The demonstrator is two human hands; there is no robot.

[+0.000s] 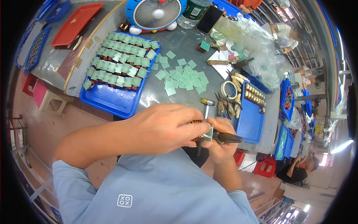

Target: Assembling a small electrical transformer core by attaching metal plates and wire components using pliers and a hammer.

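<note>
In front of my chest both hands meet around a copper-wound coil (195,135) and a green square plate (209,133). My left hand (169,125) has its fingers closed over the coil, hiding much of it. My right hand (220,136) pinches the plate between thumb and fingers at the coil's right side. Dark-jawed pliers (230,138) stick out to the right from my right hand; their handles are hidden. Just beyond the fingers is a small hammer (207,103) with a yellowish head end; its shaft runs toward my hands, and I cannot tell whether it is gripped.
Loose green plates (182,76) lie mid-table. At left, a blue tray (112,100) bears rows of plate-topped coils. On the right are a tape roll (228,89), several pliers (225,105) and another blue tray (250,125) with coils. A fan (158,14) stands at the back.
</note>
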